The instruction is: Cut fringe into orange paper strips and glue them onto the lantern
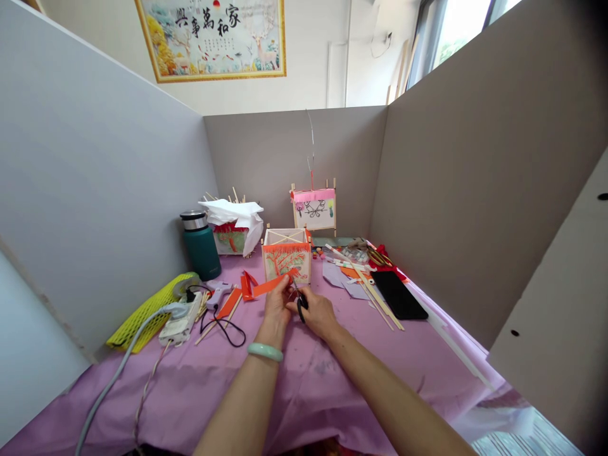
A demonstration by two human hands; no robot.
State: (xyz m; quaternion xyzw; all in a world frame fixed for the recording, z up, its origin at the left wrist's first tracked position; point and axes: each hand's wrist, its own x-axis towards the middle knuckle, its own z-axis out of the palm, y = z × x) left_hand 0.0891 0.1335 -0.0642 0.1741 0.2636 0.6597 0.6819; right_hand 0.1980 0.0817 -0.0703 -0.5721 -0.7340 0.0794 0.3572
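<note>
Scissors [301, 306] sat gripped in the right hand [317, 313]; left hand [278, 300] fingers pinched the orange paper strip [268, 286]; keeping it taut seemed best for a clean cut.

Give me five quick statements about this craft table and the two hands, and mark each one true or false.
1. The left hand holds an orange paper strip. True.
2. The right hand holds a glue gun. False: it holds black-handled scissors; the glue gun lies on the purple cloth to the left.
3. A green bangle sits on the left wrist. True.
4. The dark green flask lies on its side. False: it stands upright near the left partition.
5. The black flat slab lies right of the hands. True.
</note>
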